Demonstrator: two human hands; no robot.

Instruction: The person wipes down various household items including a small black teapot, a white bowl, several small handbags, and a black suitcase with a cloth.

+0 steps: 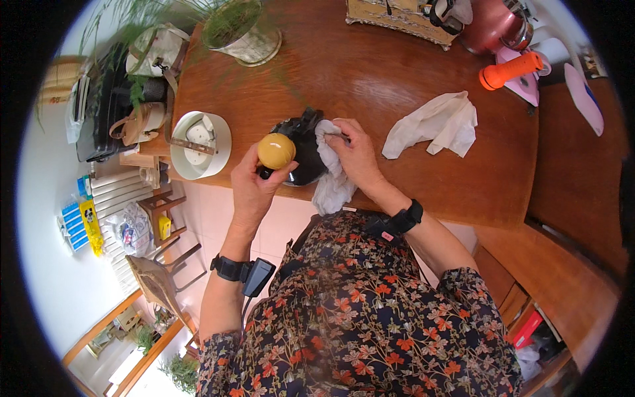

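My left hand (255, 178) grips a black ornament (305, 154) close under its glossy yellow ball (276, 151). The ornament has a rough, carved-looking upper side and a smooth, shiny lower edge; it is above the wooden table (337, 74) near its front edge. Bunched in the fingers of my right hand (354, 151) is a white cloth (333, 159), pressed against the ornament's right side. The cloth's loose end hangs down past the table edge. To the right, a second, creased white cloth (431, 125) lies on the table.
On the left stand a round white container (201, 145) with a brown strap across it and a potted plant (243, 39). An orange flashlight (511, 71), a decorated box (397, 20) and a red metallic vessel (493, 25) occupy the back right. A chair (158, 288) is at lower left.
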